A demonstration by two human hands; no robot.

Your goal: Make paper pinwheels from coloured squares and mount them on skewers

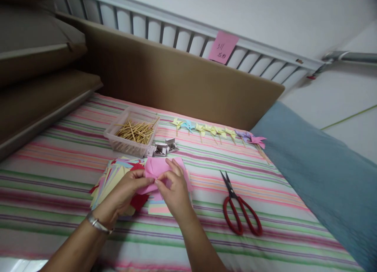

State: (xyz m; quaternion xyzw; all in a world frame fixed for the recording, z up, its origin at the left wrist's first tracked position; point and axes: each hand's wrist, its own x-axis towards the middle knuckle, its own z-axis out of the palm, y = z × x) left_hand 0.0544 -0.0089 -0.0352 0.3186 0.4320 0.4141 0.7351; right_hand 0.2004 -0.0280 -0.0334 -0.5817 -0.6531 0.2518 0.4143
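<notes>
A pink paper piece (151,168) is held between both hands above the cut papers, its flaps drawn toward the middle. My left hand (132,185) pinches its near left side, thumb pointing right. Meeting it at the paper's centre, my right hand (173,185) is closed in a pinch with thumb and forefinger, the other fingers raised over the pink. Under and beside my left hand spreads a pile of coloured paper (113,181) in yellow, red and other colours. More stacked sheets (160,209) lie below my right hand.
Red-handled scissors (232,195) lie to the right, blades pointing away. A clear plastic box (113,136) of thin wooden sticks (137,132) stands behind the papers, with small boxes of pins (160,149) beside it. Several paper pinwheels (210,129) line the cardboard panel (176,75).
</notes>
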